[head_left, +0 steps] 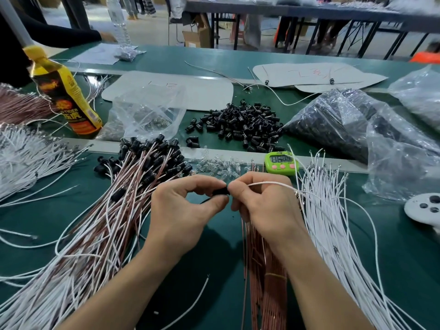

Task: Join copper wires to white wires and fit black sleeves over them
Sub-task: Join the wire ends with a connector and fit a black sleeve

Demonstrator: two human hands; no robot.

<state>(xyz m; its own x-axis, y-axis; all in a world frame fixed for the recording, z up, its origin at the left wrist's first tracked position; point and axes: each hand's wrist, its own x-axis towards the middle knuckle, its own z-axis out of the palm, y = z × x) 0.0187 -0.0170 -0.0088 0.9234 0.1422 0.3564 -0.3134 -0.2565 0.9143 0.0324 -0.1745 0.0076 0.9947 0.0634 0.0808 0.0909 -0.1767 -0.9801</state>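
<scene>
A person's 2 hands meet over a green work mat [214, 258], just nearer the viewer than a green digital timer [281, 163]. The left hand [188, 208] pinches 1 black sleeve [220, 192] between thumb and forefinger. The right hand [269, 206], fingers curled, pinches a white wire [269, 184] whose end meets the sleeve's mouth. It is not possible to tell whether a copper wire is also in that pinch, though a bundle of copper wires [264, 270] lies under the right wrist.

Left of the timer and nearer the viewer, finished wire pairs [119, 210] capped with sleeves fan out. Beyond the timer sits a heap of loose black sleeves [240, 125]. To its right, loose white wires [333, 222] spread out.

The step appears to be threading the sleeve onto the wire end. Doing it well likely means holding the sleeve steady and feeding the wire straight along its bore. The pinch should stay close to the tip so the wire does not buckle, and the sleeve should seat fully over the joint.
</scene>
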